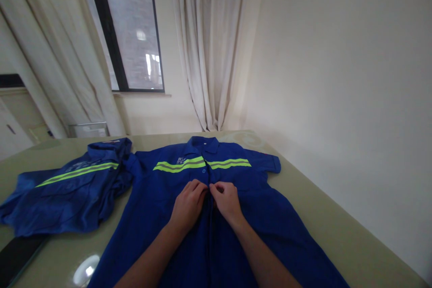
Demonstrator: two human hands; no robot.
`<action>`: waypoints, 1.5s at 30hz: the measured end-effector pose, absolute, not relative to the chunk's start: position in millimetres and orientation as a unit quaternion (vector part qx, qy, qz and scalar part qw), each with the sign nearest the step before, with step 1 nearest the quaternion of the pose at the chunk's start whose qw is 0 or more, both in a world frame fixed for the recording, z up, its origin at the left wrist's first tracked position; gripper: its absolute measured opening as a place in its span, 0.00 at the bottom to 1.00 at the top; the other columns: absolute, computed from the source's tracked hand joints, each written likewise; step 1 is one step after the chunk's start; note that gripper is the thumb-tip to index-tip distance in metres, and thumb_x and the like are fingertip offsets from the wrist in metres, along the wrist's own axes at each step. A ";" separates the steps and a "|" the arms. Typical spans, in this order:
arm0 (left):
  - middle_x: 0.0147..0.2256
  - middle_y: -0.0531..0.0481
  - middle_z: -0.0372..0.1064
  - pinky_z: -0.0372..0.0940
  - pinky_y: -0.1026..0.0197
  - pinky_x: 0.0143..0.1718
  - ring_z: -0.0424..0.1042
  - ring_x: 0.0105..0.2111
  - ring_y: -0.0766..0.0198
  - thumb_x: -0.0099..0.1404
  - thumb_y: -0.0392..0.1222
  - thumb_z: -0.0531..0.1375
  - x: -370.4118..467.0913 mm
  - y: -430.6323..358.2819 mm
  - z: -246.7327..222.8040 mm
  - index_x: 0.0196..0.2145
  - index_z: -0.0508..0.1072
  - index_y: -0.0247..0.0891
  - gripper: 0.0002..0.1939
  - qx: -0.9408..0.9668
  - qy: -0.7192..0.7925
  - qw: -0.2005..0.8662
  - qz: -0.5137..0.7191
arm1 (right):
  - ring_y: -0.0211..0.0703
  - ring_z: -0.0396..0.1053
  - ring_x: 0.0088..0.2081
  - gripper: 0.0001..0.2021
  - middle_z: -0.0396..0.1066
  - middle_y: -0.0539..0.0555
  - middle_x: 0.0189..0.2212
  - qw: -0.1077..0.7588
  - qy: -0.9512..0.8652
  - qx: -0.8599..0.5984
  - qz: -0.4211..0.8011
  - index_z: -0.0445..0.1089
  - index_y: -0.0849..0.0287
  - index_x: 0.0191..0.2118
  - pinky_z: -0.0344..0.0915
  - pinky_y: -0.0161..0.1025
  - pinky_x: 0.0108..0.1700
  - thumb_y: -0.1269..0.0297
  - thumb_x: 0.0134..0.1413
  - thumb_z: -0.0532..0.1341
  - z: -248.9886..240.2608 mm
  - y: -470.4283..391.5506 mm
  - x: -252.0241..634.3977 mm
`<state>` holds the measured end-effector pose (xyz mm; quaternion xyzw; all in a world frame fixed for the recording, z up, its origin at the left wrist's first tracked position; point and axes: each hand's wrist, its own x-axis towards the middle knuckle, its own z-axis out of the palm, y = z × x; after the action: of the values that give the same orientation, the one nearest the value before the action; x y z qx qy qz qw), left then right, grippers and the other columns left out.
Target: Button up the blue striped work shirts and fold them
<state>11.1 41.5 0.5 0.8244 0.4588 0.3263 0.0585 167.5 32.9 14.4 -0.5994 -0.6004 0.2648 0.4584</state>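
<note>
A blue short-sleeved work shirt (158, 207) with yellow-green reflective stripes across the chest lies flat, front up, on the table (330, 229). My left hand (189, 204) and my right hand (227, 201) meet at the shirt's front placket, just below the chest stripes. Both hands pinch the fabric edges there, fingers curled, thumbs close together. The collar points away from me toward the wall. The lower part of the shirt runs under my forearms.
A second blue shirt (67, 189) with the same stripe lies crumpled on the left of the table. A dark flat object (18, 256) sits at the table's near left edge. Curtains (211, 54) and a window (128, 31) stand behind; a plain wall is on the right.
</note>
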 end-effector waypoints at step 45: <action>0.34 0.50 0.77 0.66 0.61 0.37 0.75 0.34 0.60 0.66 0.48 0.61 -0.7 59.6 -1.4 0.35 0.80 0.42 0.10 0.731 0.435 0.316 0.420 | 0.38 0.68 0.28 0.04 0.72 0.49 0.28 0.460 -0.626 -0.572 0.265 0.78 0.59 0.31 0.61 0.34 0.32 0.71 0.46 0.70 -11.6 46.4 169.3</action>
<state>-0.7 59.6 -1.4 0.7307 0.4352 0.4203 0.3163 169.3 46.4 -11.6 -0.5716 -0.6258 0.2647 0.4599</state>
